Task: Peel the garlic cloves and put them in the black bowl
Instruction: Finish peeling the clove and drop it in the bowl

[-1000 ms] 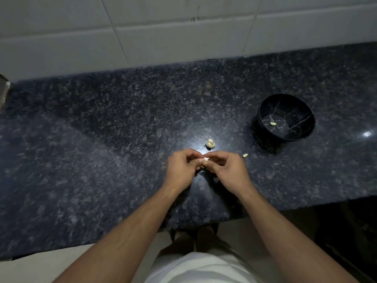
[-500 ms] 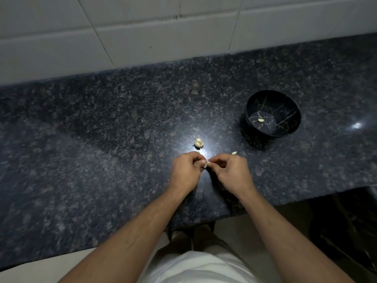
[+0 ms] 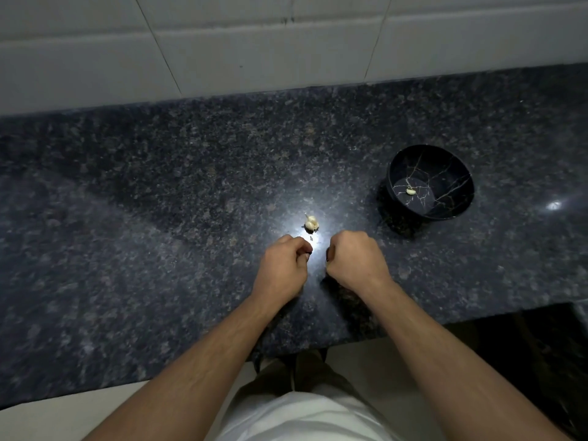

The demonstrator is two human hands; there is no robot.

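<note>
The black bowl (image 3: 430, 154) with pale vein lines stands on the dark granite counter (image 3: 159, 202) at the right. One peeled garlic clove (image 3: 411, 191) lies inside it. A small garlic cluster (image 3: 311, 223) sits on the counter in a bright patch of light, just beyond my hands. A tiny scrap (image 3: 311, 238) lies next to it. My left hand (image 3: 283, 265) and my right hand (image 3: 353, 259) hover side by side with a small gap between them. Both have their fingers curled under. What they hold, if anything, is hidden.
A white tiled wall (image 3: 254, 43) rises behind the counter. The counter's front edge (image 3: 318, 348) runs just below my wrists, with the floor and my white shirt beneath. A dark gap opens at the lower right (image 3: 541, 361).
My hands pinched a clove together between their fingertips before; now they have drawn apart and the clove is out of sight. The loose piece right of them is hidden too.
</note>
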